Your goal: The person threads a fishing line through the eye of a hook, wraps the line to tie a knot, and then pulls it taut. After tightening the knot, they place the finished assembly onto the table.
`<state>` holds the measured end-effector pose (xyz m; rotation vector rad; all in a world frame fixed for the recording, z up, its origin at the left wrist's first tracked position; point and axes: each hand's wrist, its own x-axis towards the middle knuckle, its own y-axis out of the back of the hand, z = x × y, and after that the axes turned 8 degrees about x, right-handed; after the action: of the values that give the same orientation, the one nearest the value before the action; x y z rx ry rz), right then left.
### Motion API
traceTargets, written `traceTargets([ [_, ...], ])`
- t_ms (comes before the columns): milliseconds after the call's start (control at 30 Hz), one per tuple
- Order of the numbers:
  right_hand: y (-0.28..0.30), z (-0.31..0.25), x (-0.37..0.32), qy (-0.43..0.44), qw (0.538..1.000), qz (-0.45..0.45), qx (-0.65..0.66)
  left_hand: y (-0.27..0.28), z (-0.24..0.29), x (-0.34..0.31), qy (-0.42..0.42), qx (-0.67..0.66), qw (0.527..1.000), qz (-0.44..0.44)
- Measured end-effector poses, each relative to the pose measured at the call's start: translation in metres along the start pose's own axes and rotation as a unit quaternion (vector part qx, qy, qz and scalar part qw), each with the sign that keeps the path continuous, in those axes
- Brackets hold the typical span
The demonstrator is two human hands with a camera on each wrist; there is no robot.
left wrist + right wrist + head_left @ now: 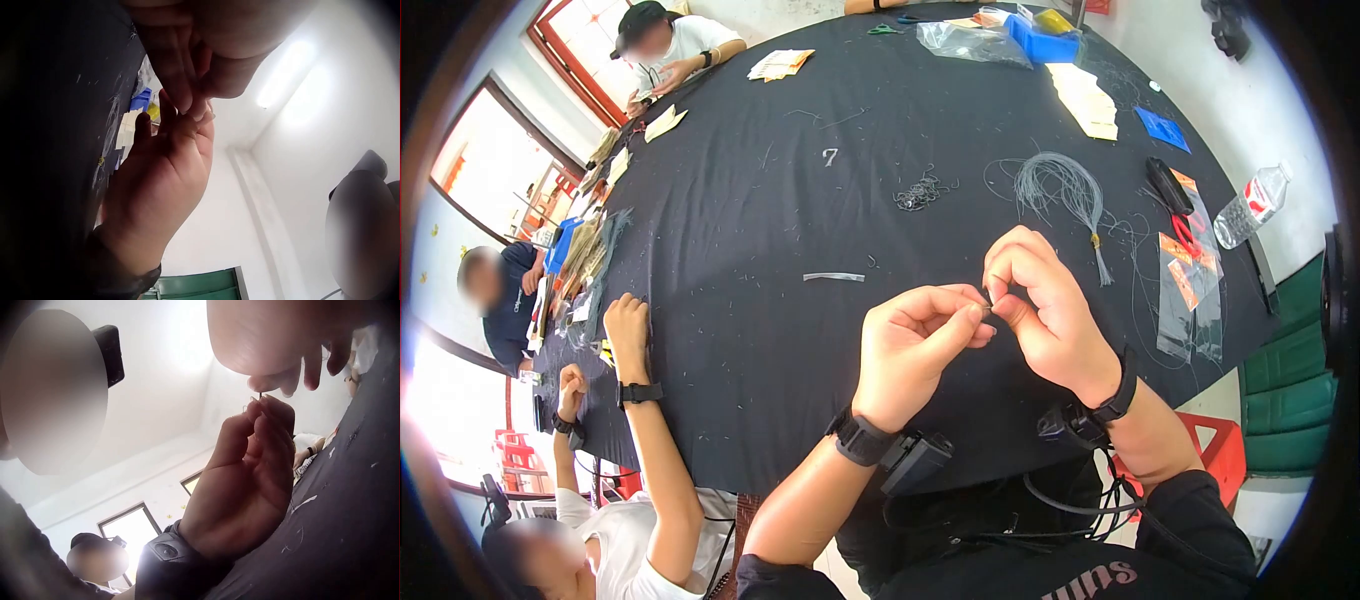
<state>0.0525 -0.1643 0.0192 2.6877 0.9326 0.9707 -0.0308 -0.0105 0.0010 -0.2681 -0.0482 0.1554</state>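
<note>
In front of the chest, the left hand (915,345) and right hand (1050,320) meet at their fingertips above the black cloth. The left thumb and index finger pinch a small fishing hook (260,396), seen only as a thin dark bit; the rest is hidden in the fingers. The right hand's curled thumb and index finger pinch at its other end. Beyond the hands lies a heap of dark fishing hooks (922,190), with a looped bundle of clear fishing line (1060,185) to its right. A single hook (873,262) lies near a short clear strip (833,277).
At the right are a water bottle (1252,205), red-handled scissors (1186,235) and plastic packets (1185,310). Pale cards (1083,100) and a blue box (1042,40) stand farther back. Other people sit around the table; one person's forearm (650,430) rests at the left.
</note>
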Motion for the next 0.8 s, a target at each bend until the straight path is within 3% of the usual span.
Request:
traceTargets([
  [800,-0.001,0.0015,-0.0026,-0.018,0.999,0.008,0.025,-0.0022,-0.0027,0.0006,0.008,-0.021,1.0,0.016],
])
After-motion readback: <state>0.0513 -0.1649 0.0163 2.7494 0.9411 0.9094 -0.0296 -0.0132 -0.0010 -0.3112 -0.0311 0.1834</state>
